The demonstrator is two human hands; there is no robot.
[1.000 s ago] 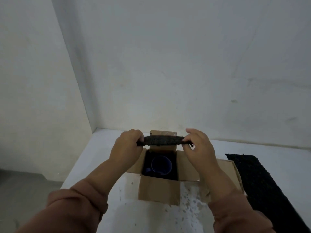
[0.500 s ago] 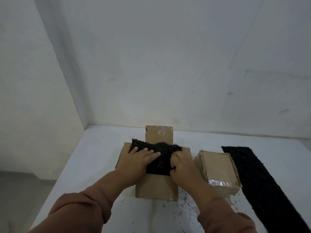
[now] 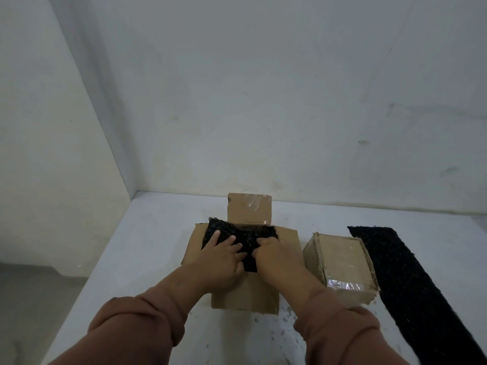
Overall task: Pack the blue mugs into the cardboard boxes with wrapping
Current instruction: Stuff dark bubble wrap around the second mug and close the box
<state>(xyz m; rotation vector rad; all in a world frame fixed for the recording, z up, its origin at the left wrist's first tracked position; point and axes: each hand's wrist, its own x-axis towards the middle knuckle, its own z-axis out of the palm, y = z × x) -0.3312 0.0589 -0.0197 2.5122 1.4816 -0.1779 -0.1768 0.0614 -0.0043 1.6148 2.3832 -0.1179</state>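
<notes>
**Padding pressed over one box, a second already taped**

Closest to me, two brown sleeves [image 3: 137, 327] reach over a white table [image 3: 147, 233] flecked with dark crumbs. The left hand [image 3: 221, 255] lies flat, fingers spread, pressing on a piece of black wrapping [image 3: 243, 234] that covers the mouth of the open cardboard box [image 3: 245, 293]. The right hand [image 3: 276, 255] sits just beside it on the same piece, fingers bent and tips sunk in. Whether it pinches or only pushes I cannot tell. The far flap [image 3: 249, 209] stands upright with old tape on it.

No blue mug shows anywhere. If one is in this box, it lies beneath the wrapping. I would put this box at the padding stage, with the flaps not yet folded or taped. Just to the right stands a sealed cardboard box [image 3: 342, 259], which looks finished, though its contents are hidden. Beyond it a long strip of black wrapping [image 3: 411, 283] runs out of the lower right corner, so its full length is unknown. Whether more mugs or boxes wait out of view I cannot say.
</notes>
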